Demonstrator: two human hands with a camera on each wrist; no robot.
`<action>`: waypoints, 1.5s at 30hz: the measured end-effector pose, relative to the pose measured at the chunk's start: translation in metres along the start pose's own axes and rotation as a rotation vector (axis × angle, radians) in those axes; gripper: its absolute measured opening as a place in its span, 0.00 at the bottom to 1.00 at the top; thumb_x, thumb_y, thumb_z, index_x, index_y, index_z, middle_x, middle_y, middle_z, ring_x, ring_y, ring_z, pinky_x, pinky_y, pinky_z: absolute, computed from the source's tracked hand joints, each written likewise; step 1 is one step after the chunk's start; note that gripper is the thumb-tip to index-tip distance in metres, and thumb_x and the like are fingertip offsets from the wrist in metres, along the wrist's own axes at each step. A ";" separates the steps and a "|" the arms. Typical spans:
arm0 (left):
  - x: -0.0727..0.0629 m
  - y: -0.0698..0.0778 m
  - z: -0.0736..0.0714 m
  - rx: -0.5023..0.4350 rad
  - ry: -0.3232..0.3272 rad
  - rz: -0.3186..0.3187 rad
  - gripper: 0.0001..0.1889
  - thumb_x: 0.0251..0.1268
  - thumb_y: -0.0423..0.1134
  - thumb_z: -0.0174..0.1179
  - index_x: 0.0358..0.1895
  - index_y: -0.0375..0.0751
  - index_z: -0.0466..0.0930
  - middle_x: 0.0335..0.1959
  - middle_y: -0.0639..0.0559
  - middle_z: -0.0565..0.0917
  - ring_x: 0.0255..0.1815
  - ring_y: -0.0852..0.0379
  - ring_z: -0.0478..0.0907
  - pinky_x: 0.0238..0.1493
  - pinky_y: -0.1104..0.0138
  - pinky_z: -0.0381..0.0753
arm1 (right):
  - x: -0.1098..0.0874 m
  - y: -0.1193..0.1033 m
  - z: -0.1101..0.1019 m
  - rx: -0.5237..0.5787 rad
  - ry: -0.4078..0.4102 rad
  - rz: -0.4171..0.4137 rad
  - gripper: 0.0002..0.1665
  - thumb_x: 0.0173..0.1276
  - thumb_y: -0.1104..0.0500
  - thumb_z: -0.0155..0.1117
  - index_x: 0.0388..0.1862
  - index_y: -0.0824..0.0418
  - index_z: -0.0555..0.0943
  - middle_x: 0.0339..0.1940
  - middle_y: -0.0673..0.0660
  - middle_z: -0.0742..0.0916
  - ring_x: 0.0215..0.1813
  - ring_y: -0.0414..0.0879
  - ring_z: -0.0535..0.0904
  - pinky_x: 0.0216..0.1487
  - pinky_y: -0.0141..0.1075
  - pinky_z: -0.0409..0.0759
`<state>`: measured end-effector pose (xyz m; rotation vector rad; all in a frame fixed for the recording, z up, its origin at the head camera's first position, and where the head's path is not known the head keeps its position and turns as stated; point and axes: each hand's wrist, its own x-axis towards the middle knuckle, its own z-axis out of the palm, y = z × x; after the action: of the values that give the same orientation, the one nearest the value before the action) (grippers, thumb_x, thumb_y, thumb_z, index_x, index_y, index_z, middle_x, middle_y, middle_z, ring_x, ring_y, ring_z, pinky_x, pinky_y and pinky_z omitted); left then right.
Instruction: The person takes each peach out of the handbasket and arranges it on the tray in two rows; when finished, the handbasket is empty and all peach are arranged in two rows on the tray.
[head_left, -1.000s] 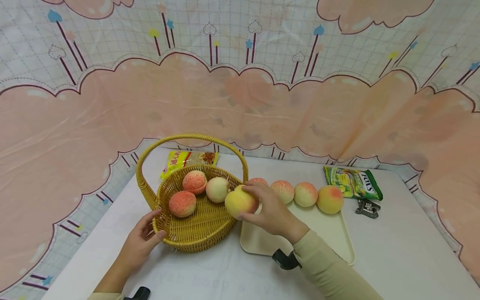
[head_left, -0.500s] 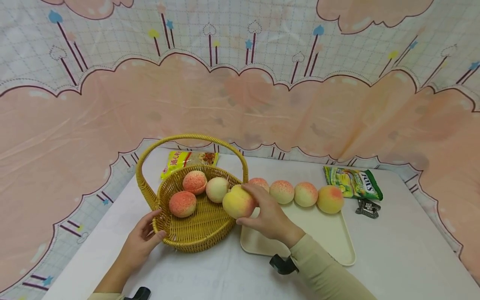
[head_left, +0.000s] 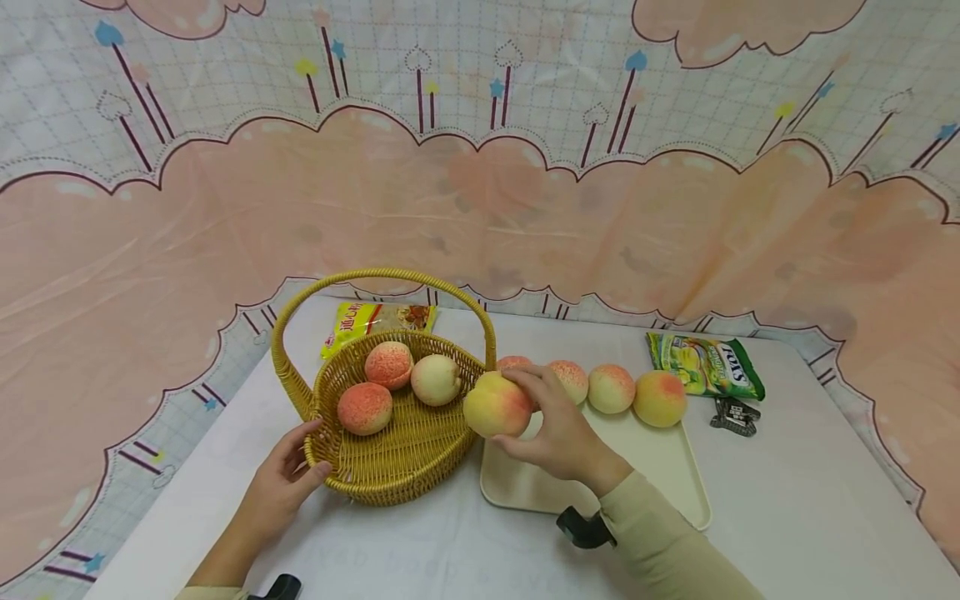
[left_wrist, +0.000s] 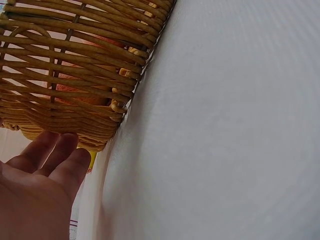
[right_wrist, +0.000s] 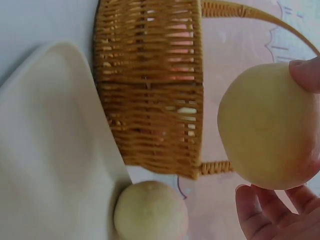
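Observation:
In the head view my right hand [head_left: 558, 429] grips a yellow peach with a red blush [head_left: 497, 405], held in the air by the right rim of the wicker basket [head_left: 397, 479]. The right wrist view shows the thumb on one side of this peach and fingertips on the other. My left hand [head_left: 281, 479] rests against the basket's left front edge. Its fingers [left_wrist: 70, 167] touch the outside of the weave, fairly straight. Inside the basket lie two reddish peaches [head_left: 365, 408] and a pale one [head_left: 436, 380].
A cream tray [head_left: 637, 467] stands right of the basket, with a row of several peaches [head_left: 611, 388] along its far side. Behind the basket lies a yellow snack packet [head_left: 341, 329]. A green candy bag [head_left: 705, 365] and a small black object [head_left: 735, 417] sit at the right.
The held peach shifted slightly left, then back to the right with my right hand, and has turned a little. My left hand and the basket stayed in place.

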<state>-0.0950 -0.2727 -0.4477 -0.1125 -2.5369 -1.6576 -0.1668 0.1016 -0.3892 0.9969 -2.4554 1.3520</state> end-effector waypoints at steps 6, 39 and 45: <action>0.000 -0.001 0.000 0.009 0.002 0.013 0.30 0.73 0.31 0.59 0.73 0.29 0.58 0.73 0.27 0.58 0.68 0.27 0.61 0.53 0.87 0.65 | -0.006 0.005 -0.009 0.015 0.015 0.022 0.45 0.52 0.62 0.81 0.68 0.66 0.69 0.60 0.58 0.79 0.57 0.50 0.76 0.50 0.43 0.82; 0.001 0.001 0.000 0.013 -0.005 -0.001 0.31 0.73 0.32 0.59 0.73 0.30 0.58 0.72 0.27 0.59 0.67 0.34 0.64 0.52 0.84 0.69 | -0.023 0.049 -0.008 0.029 -0.070 0.206 0.38 0.57 0.66 0.76 0.65 0.72 0.71 0.62 0.64 0.77 0.61 0.57 0.75 0.54 0.39 0.83; 0.000 0.001 0.000 0.015 0.000 -0.001 0.31 0.73 0.32 0.59 0.73 0.30 0.58 0.72 0.27 0.59 0.67 0.30 0.63 0.52 0.85 0.69 | -0.020 0.049 -0.001 0.045 -0.095 0.235 0.39 0.57 0.65 0.75 0.66 0.73 0.70 0.64 0.65 0.77 0.62 0.56 0.75 0.55 0.39 0.82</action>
<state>-0.0950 -0.2720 -0.4466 -0.1101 -2.5489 -1.6384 -0.1826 0.1294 -0.4313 0.8189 -2.6952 1.4654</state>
